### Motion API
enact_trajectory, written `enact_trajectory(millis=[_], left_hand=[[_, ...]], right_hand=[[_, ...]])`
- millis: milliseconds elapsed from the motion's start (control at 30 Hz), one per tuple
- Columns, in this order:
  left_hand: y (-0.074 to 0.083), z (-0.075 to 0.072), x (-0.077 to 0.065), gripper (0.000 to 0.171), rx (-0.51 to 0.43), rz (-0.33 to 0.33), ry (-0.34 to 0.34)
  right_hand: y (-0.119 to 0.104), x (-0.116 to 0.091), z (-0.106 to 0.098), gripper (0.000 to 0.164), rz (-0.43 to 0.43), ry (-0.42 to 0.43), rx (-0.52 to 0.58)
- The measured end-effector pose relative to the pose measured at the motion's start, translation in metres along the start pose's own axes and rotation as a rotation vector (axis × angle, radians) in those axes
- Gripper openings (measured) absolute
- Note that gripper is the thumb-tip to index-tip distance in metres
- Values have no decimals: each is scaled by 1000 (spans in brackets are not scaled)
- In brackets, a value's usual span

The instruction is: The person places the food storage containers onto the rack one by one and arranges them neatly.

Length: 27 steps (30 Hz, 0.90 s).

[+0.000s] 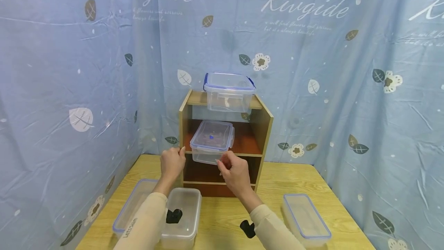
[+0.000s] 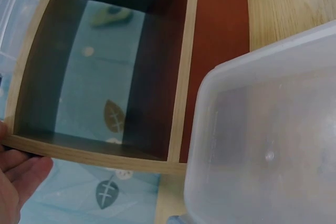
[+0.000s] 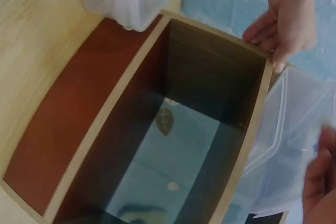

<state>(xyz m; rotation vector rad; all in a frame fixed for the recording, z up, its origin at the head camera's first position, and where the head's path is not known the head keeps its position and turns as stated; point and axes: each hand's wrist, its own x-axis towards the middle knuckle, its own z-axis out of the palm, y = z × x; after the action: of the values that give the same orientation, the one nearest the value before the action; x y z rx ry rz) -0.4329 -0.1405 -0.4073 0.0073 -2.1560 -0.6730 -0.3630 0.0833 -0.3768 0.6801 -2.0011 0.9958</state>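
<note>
A small wooden shelf unit (image 1: 266, 126) with reddish-brown boards stands at the back of the table. My left hand (image 1: 172, 163) grips its left side panel at the middle board, the thumb at the front edge and the fingers outside, as the right wrist view shows. On that board sits a clear lidded food container (image 1: 209, 153), its front end sticking out past the edge. My right hand (image 1: 236, 173) is beside the container's front right corner, fingers loosely curled. Nothing shows within that hand; whether it touches the container is unclear.
Another clear container (image 1: 229, 101) with blue clips rests on top of the unit. Two open containers stand front left, one frosted (image 1: 184, 211) and one blue-rimmed (image 1: 130, 203). A blue-rimmed box (image 1: 306, 215) stands at right. Curtains (image 1: 295, 49) surround the table (image 1: 218, 227).
</note>
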Motion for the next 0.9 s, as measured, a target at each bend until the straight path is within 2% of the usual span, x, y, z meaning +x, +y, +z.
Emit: enact_trajectory(millis=[100,200,333,467,600,700,800,900], left_hand=[[0,-1,-1,37,-4,-6,-5],[1,-1,-3,38,-8,-3,-14],[1,-2,-4,39,-16,2,-16],[1,-2,-4,40,-13,4,-13],[2,-4,-4,39,-6,6,-18],[4,-5,-5,38,-5,1,-23],[5,-5,-6,39,-7,-6,-26],[4,-5,-6,39,-10,-10,-27]], right_hand=[[-2,-3,3,9,-14,-111,-44],[-2,-5,5,7,35,-130,-61],[1,-8,7,8,62,-70,-65],[3,-10,9,10,63,9,-122],[5,-11,12,15,127,84,-158],[5,-10,14,19,165,104,-145],[3,-9,15,29,202,49,-91],[2,-7,15,43,247,-48,-17]])
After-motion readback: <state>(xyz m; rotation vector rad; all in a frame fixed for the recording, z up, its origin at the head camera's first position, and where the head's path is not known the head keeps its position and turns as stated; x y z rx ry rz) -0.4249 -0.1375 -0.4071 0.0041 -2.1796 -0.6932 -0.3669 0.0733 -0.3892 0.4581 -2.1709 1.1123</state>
